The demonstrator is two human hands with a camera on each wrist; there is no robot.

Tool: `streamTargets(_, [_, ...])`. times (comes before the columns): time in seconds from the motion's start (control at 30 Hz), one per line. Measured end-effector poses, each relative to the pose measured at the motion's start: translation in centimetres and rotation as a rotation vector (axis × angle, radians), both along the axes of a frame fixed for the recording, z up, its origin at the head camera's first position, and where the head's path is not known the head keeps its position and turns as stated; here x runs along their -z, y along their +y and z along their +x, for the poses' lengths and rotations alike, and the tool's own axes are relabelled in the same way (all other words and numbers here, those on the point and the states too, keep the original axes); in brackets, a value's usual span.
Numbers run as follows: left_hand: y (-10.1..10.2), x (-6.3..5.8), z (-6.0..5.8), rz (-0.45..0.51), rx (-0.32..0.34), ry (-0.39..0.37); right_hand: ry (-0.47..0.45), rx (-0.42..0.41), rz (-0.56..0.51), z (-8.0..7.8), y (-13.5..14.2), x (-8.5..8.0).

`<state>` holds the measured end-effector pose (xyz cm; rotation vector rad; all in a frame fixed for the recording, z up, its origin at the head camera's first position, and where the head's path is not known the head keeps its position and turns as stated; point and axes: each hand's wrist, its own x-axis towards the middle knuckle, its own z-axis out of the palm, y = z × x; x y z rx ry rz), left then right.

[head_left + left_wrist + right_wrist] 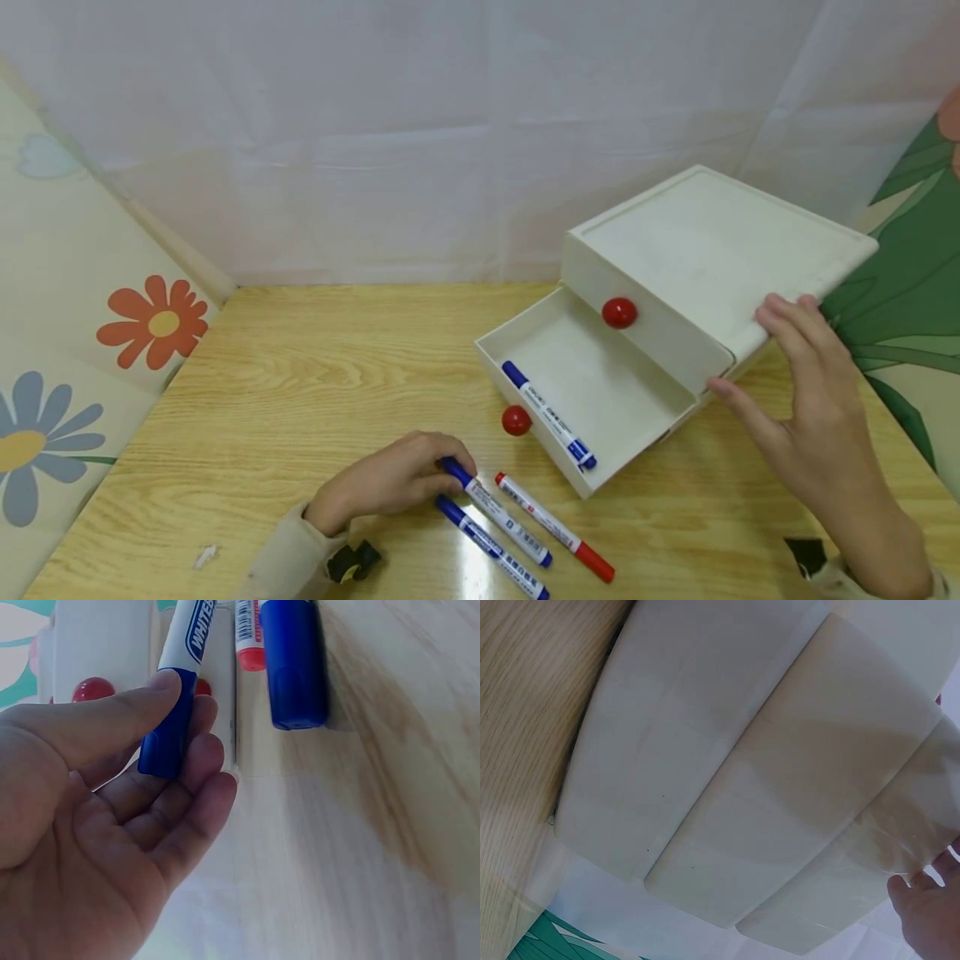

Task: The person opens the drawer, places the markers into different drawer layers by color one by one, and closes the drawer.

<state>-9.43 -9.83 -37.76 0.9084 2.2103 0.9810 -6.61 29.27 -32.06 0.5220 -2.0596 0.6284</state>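
My left hand (401, 472) pinches the cap end of a blue whiteboard marker (510, 525) between thumb and fingers; the left wrist view shows the thumb on its blue cap (169, 735). Beside it on the table lie a second blue marker (491, 546) and a red marker (555, 527). A white drawer box (720, 242) has its lower drawer (607, 375) pulled out, with one blue marker (549, 414) lying inside along the front wall. My right hand (817, 392) rests on the box's right side and top edge, fingers spread.
The upper drawer, with a red knob (619, 313), is closed. Another red knob (516, 420) sticks out from the lower drawer's front. A small white scrap (205, 556) lies on the wooden table (300, 367). A pale curtain (375, 167) hangs behind.
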Motion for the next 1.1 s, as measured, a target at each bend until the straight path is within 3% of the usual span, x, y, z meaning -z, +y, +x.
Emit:
streamTargets(0.33, [-0.1, -0.8, 0.2, 0.087, -0.031, -0.053, 0.013, -0.009, -0.006, -0.2, -0.1, -0.1])
streamTargets(0.7, [-0.5, -1.5, 0.4, 0.135, -0.024, -0.031, 0.012, -0.013, -0.008, -0.2, -0.2, -0.1])
streamTargets(1.1, [-0.4, -3.4, 0.3, 0.157, 0.014, 0.093, 0.014, -0.006, -0.011, -0.1, -0.2, 0.0])
